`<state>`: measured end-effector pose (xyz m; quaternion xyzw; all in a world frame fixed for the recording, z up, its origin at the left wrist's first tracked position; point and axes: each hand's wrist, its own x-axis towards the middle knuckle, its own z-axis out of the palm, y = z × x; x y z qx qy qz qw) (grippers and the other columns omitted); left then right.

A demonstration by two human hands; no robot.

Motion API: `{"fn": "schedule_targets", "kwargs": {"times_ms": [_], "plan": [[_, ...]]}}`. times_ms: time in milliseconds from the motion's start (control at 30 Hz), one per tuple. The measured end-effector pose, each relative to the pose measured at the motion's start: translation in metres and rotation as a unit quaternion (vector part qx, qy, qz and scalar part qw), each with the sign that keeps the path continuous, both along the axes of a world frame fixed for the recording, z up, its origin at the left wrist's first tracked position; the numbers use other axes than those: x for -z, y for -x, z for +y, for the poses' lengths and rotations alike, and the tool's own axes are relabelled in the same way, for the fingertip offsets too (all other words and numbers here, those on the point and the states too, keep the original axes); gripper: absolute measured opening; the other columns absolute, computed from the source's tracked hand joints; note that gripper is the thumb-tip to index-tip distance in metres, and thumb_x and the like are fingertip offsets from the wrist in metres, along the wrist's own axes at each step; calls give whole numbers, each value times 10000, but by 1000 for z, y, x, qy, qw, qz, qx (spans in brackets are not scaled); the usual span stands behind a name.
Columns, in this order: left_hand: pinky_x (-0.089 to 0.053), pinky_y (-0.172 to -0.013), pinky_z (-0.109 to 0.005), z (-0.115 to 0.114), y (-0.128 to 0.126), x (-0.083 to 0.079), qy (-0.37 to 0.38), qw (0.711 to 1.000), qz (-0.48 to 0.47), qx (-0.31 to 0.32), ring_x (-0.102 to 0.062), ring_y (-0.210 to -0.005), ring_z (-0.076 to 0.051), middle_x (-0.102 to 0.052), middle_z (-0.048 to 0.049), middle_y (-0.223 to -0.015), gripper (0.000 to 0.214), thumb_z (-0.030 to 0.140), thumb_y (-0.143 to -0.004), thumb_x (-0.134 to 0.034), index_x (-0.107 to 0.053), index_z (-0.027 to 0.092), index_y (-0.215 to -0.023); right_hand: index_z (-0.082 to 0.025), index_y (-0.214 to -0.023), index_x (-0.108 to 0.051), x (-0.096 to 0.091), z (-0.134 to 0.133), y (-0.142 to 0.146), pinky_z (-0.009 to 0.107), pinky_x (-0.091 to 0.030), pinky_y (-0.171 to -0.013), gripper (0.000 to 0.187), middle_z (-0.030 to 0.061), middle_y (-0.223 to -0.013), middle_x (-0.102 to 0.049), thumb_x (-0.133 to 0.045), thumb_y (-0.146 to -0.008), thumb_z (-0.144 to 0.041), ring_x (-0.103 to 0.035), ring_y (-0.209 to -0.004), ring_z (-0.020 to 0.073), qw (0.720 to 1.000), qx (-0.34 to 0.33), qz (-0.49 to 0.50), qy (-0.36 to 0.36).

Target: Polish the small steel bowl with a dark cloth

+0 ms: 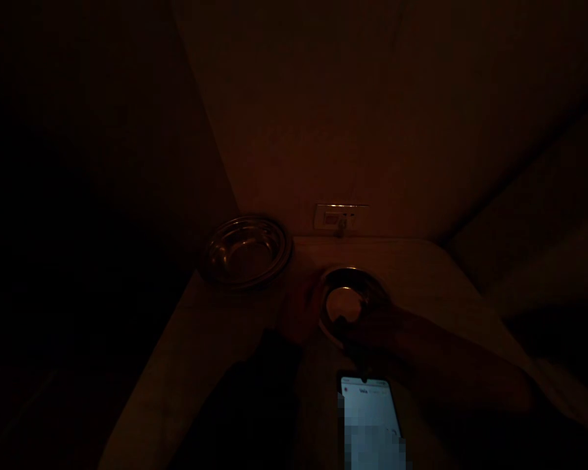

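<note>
The picture is very dark. A small round metal bowl [345,303] rests on the wooden table between my two hands. My left hand [301,307] is closed against the bowl's left side, gripping its rim. From the right, my right hand [377,329] reaches over the near right rim, with its fingers bent down into the bowl. Dark shapes show around those fingers, and I cannot make out whether they hold something. Nearer to me, just below my right hand, lies a phone [372,418] with its screen lit.
A wider, shiny metal basin [247,251] sits at the table's back left corner. Behind the table, a switch and socket plate [340,217] is set in the wall, with what looks like a plug in it. The wooden table [161,385] meets the wall at the back.
</note>
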<state>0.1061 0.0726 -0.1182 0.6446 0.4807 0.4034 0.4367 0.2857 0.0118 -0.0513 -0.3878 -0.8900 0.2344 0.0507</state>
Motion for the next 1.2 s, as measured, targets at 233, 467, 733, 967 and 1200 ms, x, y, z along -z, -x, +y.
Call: {"fn": "schedule_targets", "kwargs": {"times_ms": [233,467,733,967,1200], "plan": [[-423,-988,-331,-2,-4,-4,20,999,-5,-37,-579,-1114,-203,-646,-73,-1185,367,263,-884,-388,-608,153,-1156,-213,-1220,-549,1,1,8,372,-395,-949,348,76,-1157,-620,-517,-873,-201,-543,-1075,220,1000,-17,12,-12],[-444,-949,-299,-2,-4,-3,33,998,-22,-53,-610,-1061,-181,-672,-63,-1137,357,247,-885,-379,-613,144,-1134,-144,-1357,-386,30,1,27,410,-458,-853,482,135,-1133,-613,-455,-886,-218,-547,-1000,250,998,19,6,-68],[-439,-965,-296,1,1,-3,4,1000,-5,-15,-586,-1105,-185,-650,-63,-1179,367,259,-879,-397,-601,155,-1166,-226,-1153,-601,1,1,5,351,-411,-925,292,63,-1076,-661,-496,-882,-204,-583,-1017,208,999,-10,39,-5],[-428,-971,-316,0,-1,-3,31,999,-24,-35,-583,-1101,-194,-644,-87,-1186,366,270,-875,-408,-602,139,-1156,-228,-1173,-597,-5,3,5,338,-427,-898,301,55,-1093,-660,-499,-889,-206,-586,-1009,196,999,-17,25,9],[-495,-824,-319,-2,-2,-11,81,993,-50,-63,-649,-918,-212,-722,-78,-968,335,329,-856,-437,-681,127,-963,-217,-1276,-516,6,4,8,384,-367,-990,408,68,-1267,-575,-498,-873,-155,-514,-1155,216,998,-36,6,-50]]}}
